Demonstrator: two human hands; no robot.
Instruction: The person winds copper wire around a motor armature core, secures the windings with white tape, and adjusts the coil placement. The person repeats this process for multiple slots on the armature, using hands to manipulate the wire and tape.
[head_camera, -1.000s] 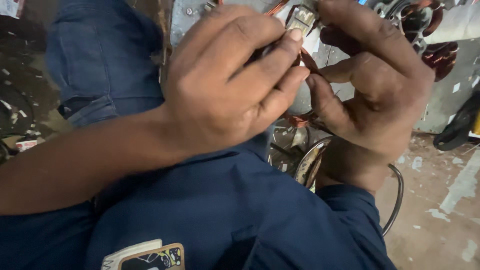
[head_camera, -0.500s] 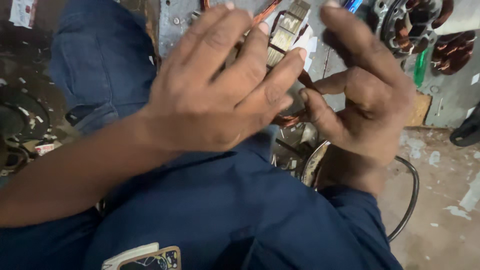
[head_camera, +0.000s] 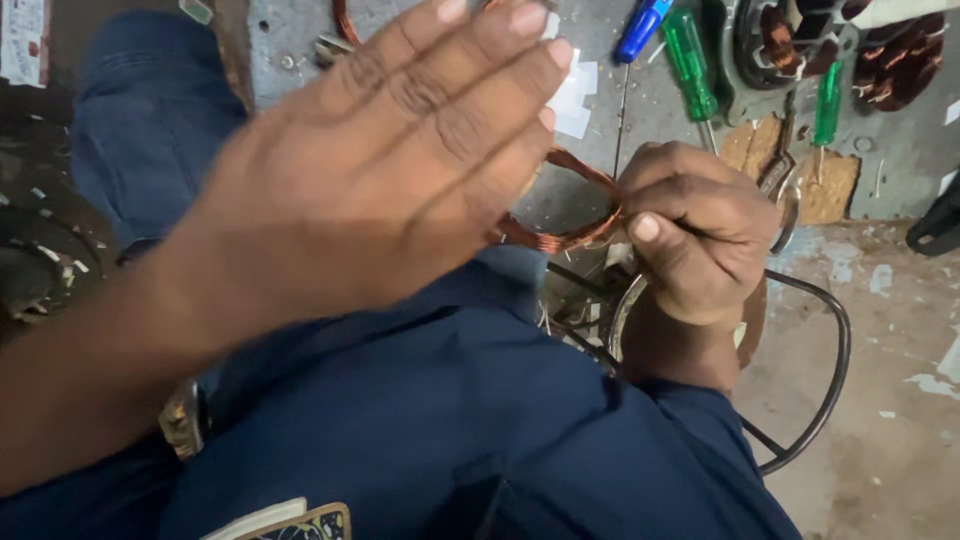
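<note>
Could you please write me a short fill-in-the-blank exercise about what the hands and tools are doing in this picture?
1. The right hand pinches a coil of ____-coloured wire.
2. The left hand is spread ____, gripping nothing.
3. Beside the green screwdriver lies one with a ____ handle.

Missing words: copper; open; blue

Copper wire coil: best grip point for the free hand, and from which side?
Likely the coil's lower-left arc, approached from the left. The right hand already pinches its right end, and the open left hand hovers over the left part. The loop is thin and floppy, so pinch across the strand bundle rather than squeeze the ring.
</note>
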